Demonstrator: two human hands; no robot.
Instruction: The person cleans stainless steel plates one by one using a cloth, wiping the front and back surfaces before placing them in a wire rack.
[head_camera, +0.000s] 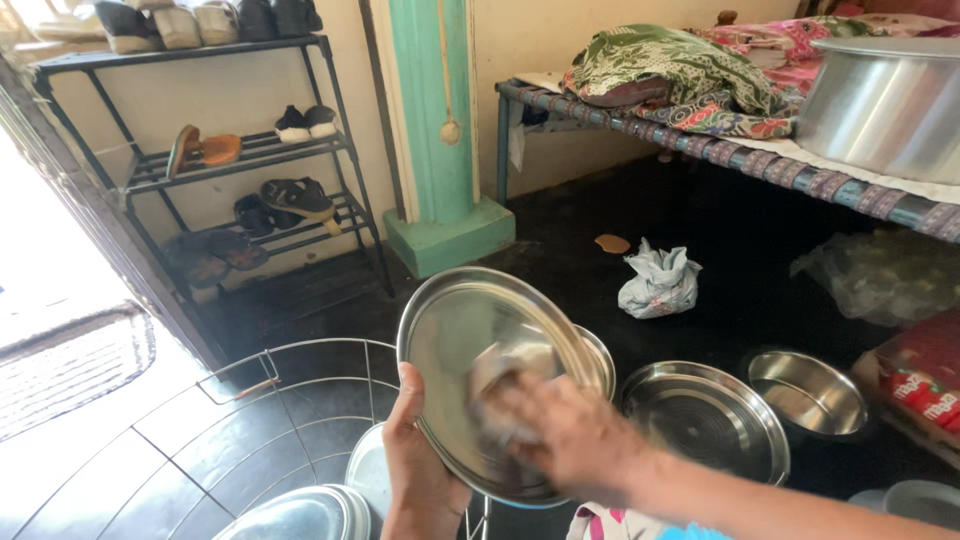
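My left hand (420, 470) grips the lower left rim of a round steel plate (455, 325), held tilted up with its inner face toward me. My right hand (565, 430), blurred by motion, presses a pale cloth or scrubber (495, 375) against the plate's inner face. A second steel plate (705, 415) lies flat on the dark floor to the right, with a steel bowl (810, 392) beside it.
A wire rack (290, 380) stands on the floor at lower left with steel vessels (300, 515) in it. A metal shoe rack (250, 150) lines the wall. A green pillar (440, 130), a cot with a large steel pot (885, 100), and a knotted plastic bag (658, 282) lie beyond.
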